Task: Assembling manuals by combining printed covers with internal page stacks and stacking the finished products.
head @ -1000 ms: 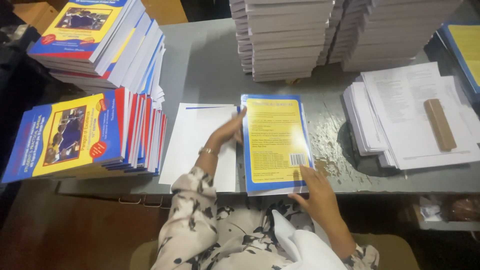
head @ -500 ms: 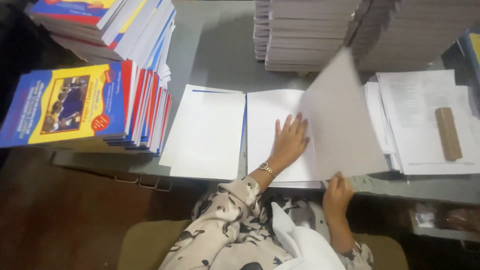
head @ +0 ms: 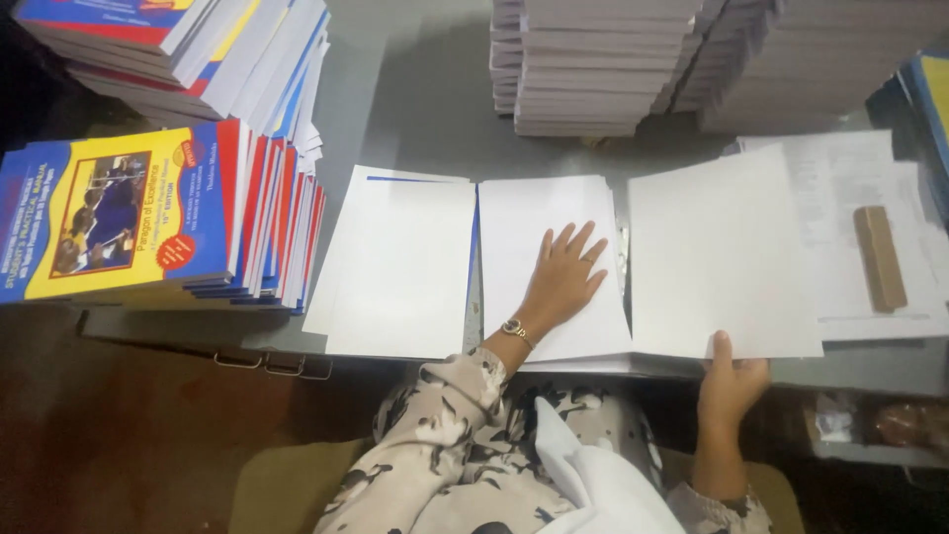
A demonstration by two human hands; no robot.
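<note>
Person seated at a grey worktop (head: 415, 109), book block open in front. Left hand (head: 565, 277) lies flat, fingers spread, pressing down on the blank white page of the block (head: 524, 213); nothing gripped, just palm weight. Right hand (head: 730, 381) is at the near edge, thumb on top, pinching the lower edge of the white cover sheet (head: 722, 257), which is swung open to the right and lies nearly flat. The hands are apart.

Looks like the cover-opening step: the block held steady while the cover is laid back. A further turn would need the left hand's weight kept on the page so the block does not slide.

A loose white sheet (head: 395, 262) lies just left of the block. Finished colour-covered books (head: 119, 218) are stacked far left, plain grey stacks (head: 593, 69) at the back, and a brown block (head: 880, 257) rests on papers to the right. No containers in view.
</note>
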